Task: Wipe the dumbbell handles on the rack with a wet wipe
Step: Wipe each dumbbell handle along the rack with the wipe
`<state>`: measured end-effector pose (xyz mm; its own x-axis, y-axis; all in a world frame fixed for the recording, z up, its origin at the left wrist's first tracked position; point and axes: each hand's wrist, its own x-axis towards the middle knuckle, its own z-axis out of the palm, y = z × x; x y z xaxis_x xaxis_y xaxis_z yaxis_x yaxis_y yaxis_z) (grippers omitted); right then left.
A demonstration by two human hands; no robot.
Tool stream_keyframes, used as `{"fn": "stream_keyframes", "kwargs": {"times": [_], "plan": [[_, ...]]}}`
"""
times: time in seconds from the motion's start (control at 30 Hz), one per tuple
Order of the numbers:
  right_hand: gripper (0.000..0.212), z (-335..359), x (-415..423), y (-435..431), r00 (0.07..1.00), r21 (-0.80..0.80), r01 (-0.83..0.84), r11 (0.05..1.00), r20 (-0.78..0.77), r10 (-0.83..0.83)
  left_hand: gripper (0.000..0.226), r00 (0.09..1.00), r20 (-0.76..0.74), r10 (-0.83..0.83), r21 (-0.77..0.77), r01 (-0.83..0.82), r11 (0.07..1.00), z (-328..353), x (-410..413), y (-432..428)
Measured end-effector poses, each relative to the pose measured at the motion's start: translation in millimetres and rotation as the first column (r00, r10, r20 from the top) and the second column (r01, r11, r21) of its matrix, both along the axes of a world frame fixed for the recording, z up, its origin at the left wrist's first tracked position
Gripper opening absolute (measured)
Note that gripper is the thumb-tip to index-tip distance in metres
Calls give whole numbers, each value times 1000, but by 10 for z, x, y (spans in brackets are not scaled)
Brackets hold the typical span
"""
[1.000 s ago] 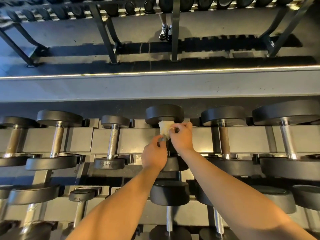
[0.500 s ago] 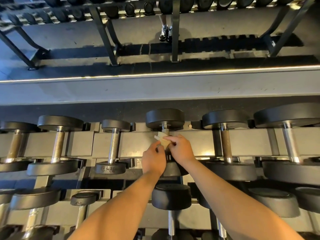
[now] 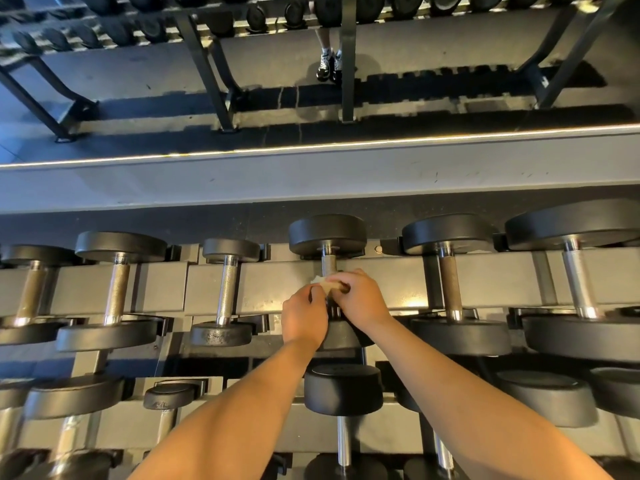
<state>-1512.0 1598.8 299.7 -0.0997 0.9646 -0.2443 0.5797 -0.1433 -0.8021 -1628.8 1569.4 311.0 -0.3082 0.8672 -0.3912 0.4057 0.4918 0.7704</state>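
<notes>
Your left hand (image 3: 304,318) and right hand (image 3: 363,301) pinch the wet wipe (image 3: 322,282). Their fingers (image 3: 349,276) hide the dumbbell handle (image 3: 327,263) toward 6 o'clock.

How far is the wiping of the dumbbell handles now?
Done: no handle shows a visible sign of wiping. In hand: the left hand and right hand hold the wet wipe on the middle dumbbell handle, top row. Left: the neighbouring handles and the lower row, probably.

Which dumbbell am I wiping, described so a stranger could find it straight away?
On the top row of the grey steel rack, count to the fourth black round-headed dumbbell from the left. It alone has a left hand and a right hand on its handle, pinching a crumpled white wet wipe round it.
</notes>
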Motion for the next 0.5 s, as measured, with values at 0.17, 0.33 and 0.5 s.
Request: {"fn": "stream_keyframes", "kwargs": {"times": [0.17,0.33,0.5], "plan": [[16,35,97,-108,999,-188,-29,982,-44,21,33,1000,-1,-7,-1,7,1000,57,13,-8],[12,116,68,99,992,-190,43,981,-110,-65,32,999,36,-2,0,2,1000,52,13,-9],[4,-36,47,14,999,-125,4,992,-32,-8,31,999,49,16,2,-16,1000,66,25,-16]]}}
